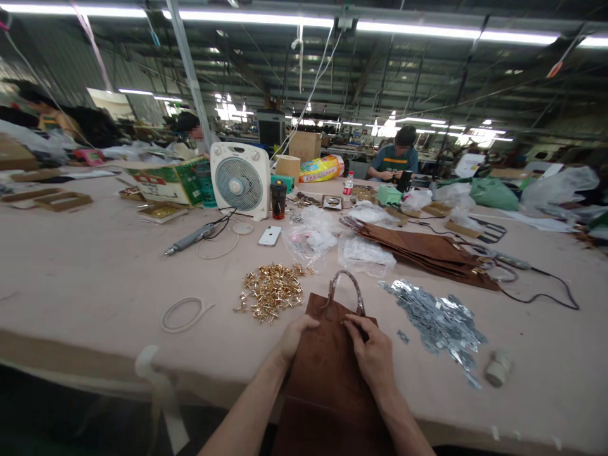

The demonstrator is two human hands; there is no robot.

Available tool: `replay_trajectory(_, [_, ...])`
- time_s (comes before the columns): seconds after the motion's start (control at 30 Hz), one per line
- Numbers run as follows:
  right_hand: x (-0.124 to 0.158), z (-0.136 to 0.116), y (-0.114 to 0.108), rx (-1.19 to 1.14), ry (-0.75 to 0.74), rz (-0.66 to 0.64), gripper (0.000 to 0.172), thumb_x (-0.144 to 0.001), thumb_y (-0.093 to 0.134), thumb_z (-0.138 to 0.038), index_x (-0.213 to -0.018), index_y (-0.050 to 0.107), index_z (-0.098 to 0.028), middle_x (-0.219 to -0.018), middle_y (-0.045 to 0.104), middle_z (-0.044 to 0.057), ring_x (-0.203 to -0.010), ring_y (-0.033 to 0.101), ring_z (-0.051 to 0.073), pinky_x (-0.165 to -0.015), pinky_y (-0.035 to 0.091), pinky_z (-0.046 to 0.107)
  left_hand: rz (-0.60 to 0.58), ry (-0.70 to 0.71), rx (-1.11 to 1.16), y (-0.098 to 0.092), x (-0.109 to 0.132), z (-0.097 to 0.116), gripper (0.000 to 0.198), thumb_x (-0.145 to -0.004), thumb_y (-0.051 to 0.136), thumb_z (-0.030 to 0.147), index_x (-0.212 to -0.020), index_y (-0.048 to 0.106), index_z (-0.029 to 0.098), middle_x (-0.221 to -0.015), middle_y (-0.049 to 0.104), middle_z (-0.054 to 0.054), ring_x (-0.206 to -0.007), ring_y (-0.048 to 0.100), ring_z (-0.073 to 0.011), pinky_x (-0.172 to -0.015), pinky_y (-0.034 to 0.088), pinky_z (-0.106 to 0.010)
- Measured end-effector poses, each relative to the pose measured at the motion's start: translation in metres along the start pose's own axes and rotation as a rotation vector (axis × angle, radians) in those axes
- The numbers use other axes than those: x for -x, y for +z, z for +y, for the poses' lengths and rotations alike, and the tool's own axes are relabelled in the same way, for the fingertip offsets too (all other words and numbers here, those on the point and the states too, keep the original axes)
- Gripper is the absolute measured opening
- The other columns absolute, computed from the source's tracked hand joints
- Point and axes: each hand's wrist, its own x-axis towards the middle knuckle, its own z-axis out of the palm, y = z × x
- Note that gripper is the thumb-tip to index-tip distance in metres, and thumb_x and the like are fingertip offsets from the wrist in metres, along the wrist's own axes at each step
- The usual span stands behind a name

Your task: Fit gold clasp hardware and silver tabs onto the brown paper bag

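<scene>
A brown suede bag [327, 373] lies on the table's near edge, its wrapped handle [346, 286] arching away from me. My left hand [293, 334] grips the bag's left edge with its fingers curled. My right hand [373, 349] rests on the bag near the handle's base, fingers pinched on the material. A pile of gold metal fittings [272, 291] sits just left of the bag. A heap of silver metal plates [437, 320] lies to its right.
The large beige table [95, 266] carries a white fan [240, 180], a white phone [270, 235], a power tool [190, 239], plastic bags [361, 253], stacked brown bags [427, 253], a white loop [183, 315] and a tape roll [498, 367]. Other people sit at the far side.
</scene>
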Motion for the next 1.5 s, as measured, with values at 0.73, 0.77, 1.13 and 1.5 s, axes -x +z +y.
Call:
replay_trajectory(0.73, [0.006,0.022,0.006,0.117,0.008,-0.180,0.059,-0.080,0.061,-0.078,-0.107,0.082,-0.029,-0.117,0.079,0.008,-0.110,0.072,0.038,-0.100,0.059,0.051,0.491,0.472,-1.133,-0.002,0.032,0.013,0.043,-0.068,0.086,0.039,-0.106,0.079,0.020,-0.112,0.078,-0.009,-0.106,0.068,-0.0297,-0.099,0.050,-0.041])
replay_trajectory(0.77, [0.006,0.021,0.006,0.109,-0.010,-0.183,0.059,-0.080,0.061,-0.078,-0.107,0.082,-0.030,-0.117,0.079,0.008,-0.110,0.072,0.037,-0.100,0.059,0.051,0.560,0.460,-1.196,0.001,0.032,0.011,0.040,-0.071,0.085,0.043,-0.102,0.078,0.020,-0.109,0.078,-0.009,-0.104,0.067,-0.0304,-0.096,0.050,-0.041])
replay_trajectory(1.13, [0.005,0.010,0.003,0.047,0.042,-0.151,0.052,-0.083,0.066,-0.072,-0.108,0.082,-0.029,-0.111,0.080,0.007,-0.102,0.075,0.034,-0.084,0.065,0.041,0.753,0.492,-1.325,0.011,0.033,-0.001,0.035,-0.104,0.041,0.038,-0.125,0.061,0.018,-0.111,0.074,-0.015,-0.100,0.069,-0.0287,-0.086,0.047,-0.036])
replay_trajectory(1.5, [-0.094,-0.033,0.059,-0.211,-0.068,-0.172,0.047,-0.094,0.059,-0.056,-0.119,0.075,-0.019,-0.119,0.077,0.012,-0.108,0.072,0.030,-0.099,0.057,0.047,0.662,0.453,-1.374,0.015,0.033,0.000,0.037,-0.102,0.040,0.031,-0.134,0.058,0.023,-0.119,0.076,-0.012,-0.105,0.071,-0.0286,-0.089,0.047,-0.034])
